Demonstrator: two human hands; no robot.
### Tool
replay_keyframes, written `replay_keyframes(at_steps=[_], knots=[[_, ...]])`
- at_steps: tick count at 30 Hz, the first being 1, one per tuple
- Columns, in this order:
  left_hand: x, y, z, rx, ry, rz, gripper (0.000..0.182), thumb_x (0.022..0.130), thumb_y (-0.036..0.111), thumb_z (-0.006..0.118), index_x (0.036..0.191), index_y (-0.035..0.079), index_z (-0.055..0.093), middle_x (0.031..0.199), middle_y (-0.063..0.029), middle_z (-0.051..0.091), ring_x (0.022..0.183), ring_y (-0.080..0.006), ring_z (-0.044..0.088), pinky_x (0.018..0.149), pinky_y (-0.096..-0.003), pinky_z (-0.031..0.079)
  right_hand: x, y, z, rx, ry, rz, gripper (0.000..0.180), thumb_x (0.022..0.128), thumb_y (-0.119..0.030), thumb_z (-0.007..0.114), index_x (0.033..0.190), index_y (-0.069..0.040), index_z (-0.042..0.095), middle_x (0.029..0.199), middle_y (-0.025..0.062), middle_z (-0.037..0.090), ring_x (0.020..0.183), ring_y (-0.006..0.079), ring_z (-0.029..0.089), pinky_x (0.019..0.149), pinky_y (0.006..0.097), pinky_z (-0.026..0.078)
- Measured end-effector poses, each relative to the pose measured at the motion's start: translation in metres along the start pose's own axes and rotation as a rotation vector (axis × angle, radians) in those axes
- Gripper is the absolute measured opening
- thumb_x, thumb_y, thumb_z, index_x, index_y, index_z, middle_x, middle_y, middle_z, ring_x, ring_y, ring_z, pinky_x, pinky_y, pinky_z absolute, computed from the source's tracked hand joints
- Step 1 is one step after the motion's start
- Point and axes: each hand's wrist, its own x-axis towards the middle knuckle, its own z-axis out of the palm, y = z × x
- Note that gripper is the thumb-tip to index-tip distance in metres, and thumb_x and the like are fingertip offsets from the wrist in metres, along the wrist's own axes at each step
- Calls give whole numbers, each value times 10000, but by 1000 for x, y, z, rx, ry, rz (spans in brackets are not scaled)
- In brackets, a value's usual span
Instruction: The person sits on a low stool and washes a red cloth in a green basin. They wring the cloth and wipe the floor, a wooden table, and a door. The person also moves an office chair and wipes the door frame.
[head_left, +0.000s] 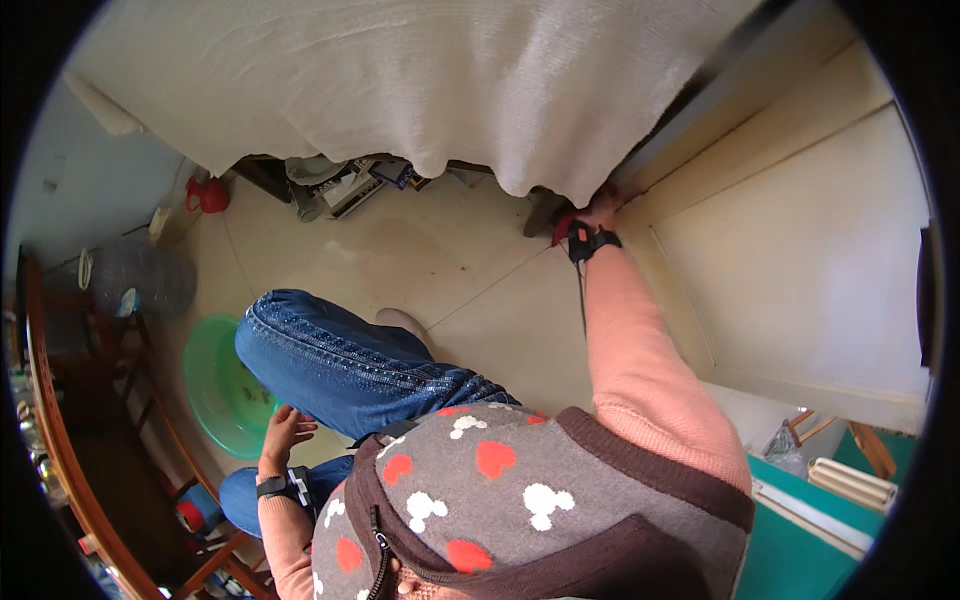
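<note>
My right arm, in a pink knit sleeve, stretches forward to the lower edge of a white cloth (450, 82). My right hand (604, 206) is partly hidden and blurred there, beside a red thing (561, 228) and a dark object (541, 213) at the cloth's hem; whether it grips anything is not clear. My left hand (283, 433) hangs beside my jeans-clad knee with fingers apart, holding nothing. Just behind it stands a green plastic basin (206, 382) with small dark bits in it. Both wrists wear black straps with small devices.
Boxes or books (352, 191) lie under the cloth's hem. A red jug (208, 196) and a large clear plastic bottle (142, 277) stand along the left wall. A wooden rack (56, 442) runs down the left. On the right is a pale door-like panel (810, 247).
</note>
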Motion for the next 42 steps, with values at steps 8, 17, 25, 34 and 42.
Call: replay_keyframes(at_steps=[8,17,25,34,42], knots=[[6,-33,-26,-15,17,205,273,1009,305,556,1063,41,601,874,-90,685,780,-190,700,668,-310,579,-83,116,9,-19,-43,433,438,979,-283,474,1355,-61,506,1312,115,596,1169,286,570,1018,469,443],[-60,-71,-68,-122,47,291,470,1006,373,535,1341,44,541,973,-81,684,798,-148,679,682,-296,572,-262,92,77,-139,-378,982,418,1009,-284,410,1330,-52,544,1335,150,604,1217,328,574,1064,535,423],[-164,-73,-109,-302,227,617,473,981,318,580,1358,41,510,1012,-87,690,874,-140,675,718,-274,552,-437,19,234,-155,-1114,711,353,1002,-144,489,1310,20,540,1310,173,613,1191,314,600,1050,468,473],[-297,-34,-142,-661,154,917,956,875,543,701,1560,132,175,1423,-183,472,1239,-267,542,1003,-422,461,-706,-48,388,-46,-1603,450,316,1026,-176,506,1282,-6,580,1260,133,653,1140,259,633,1005,419,494],[-319,-61,-191,-1227,213,1133,699,881,568,680,1422,209,421,1333,-38,552,1193,-183,558,940,-371,509,-905,49,345,-221,-1805,969,366,1046,-295,479,1311,-59,567,1350,88,595,1252,234,549,1102,401,409]])
